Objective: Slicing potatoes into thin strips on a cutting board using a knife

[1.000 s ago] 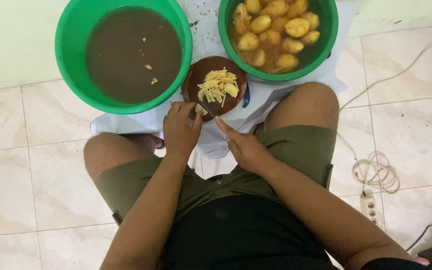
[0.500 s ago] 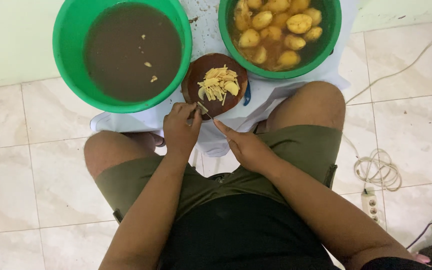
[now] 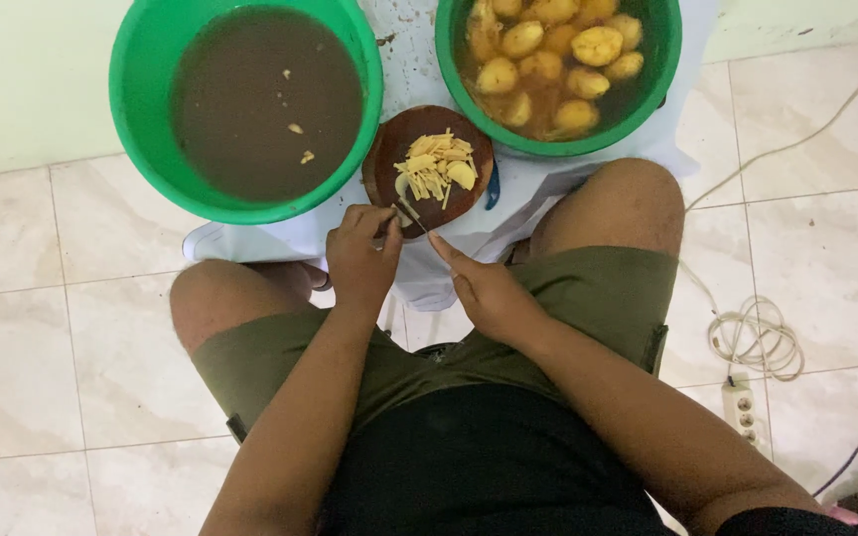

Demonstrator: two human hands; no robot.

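Note:
A round brown cutting board lies between two green bowls and carries a pile of pale yellow potato strips. My left hand is closed at the board's near edge. It grips a small knife whose thin blade points onto the board. My right hand rests just to the right, near my knee. Its fingers are stretched toward the board's edge and I see nothing in it.
The left green bowl holds murky brown water with a few scraps. The right green bowl holds peeled yellow potatoes in water. Both stand on a white cloth on a tiled floor. A white cable and power strip lie at the right.
Both hands stay almost where they were at the board's near edge. Only the view has shifted slightly.

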